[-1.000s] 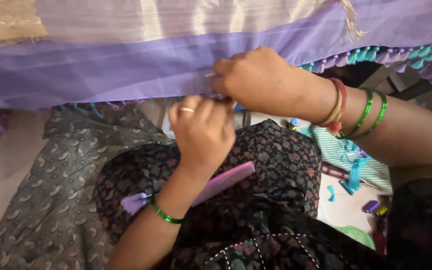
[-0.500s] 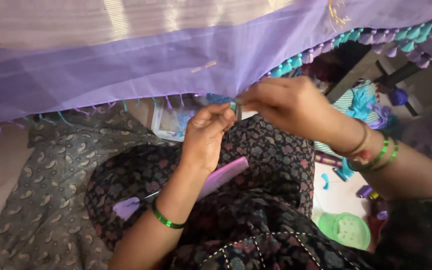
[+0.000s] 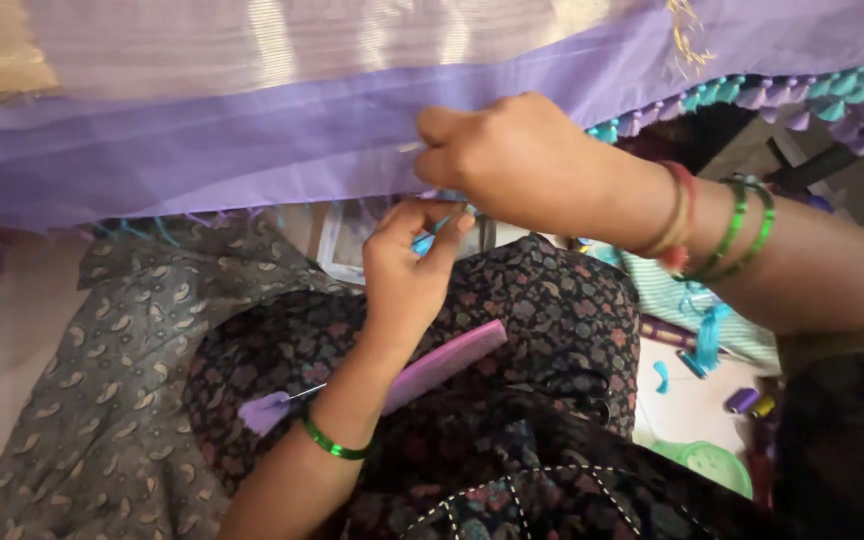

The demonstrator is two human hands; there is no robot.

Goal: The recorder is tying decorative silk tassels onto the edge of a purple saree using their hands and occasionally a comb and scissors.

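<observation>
A purple cloth (image 3: 252,130) with a pale gold-striped upper band hangs across the top of the view. Its lower edge carries teal and purple tassels (image 3: 752,95) on the right. My right hand (image 3: 512,160) pinches that lower edge near the middle. Just below it, my left hand (image 3: 407,265) holds a teal thread (image 3: 424,240) between thumb and fingers at the hem. A purple comb (image 3: 442,365) lies on my dark floral lap, partly hidden by my left forearm.
A grey patterned cloth (image 3: 102,400) spreads at the left. At the right lie small thread spools (image 3: 742,400), teal thread bits (image 3: 707,335), a striped cloth (image 3: 672,290) and a green round lid (image 3: 717,465). A clear packet (image 3: 347,240) sits under the hem.
The view has shifted, so the cloth and both hands sit further right and lower. My right hand has risen onto the hem; my left hand stays just beneath it with the thread.
</observation>
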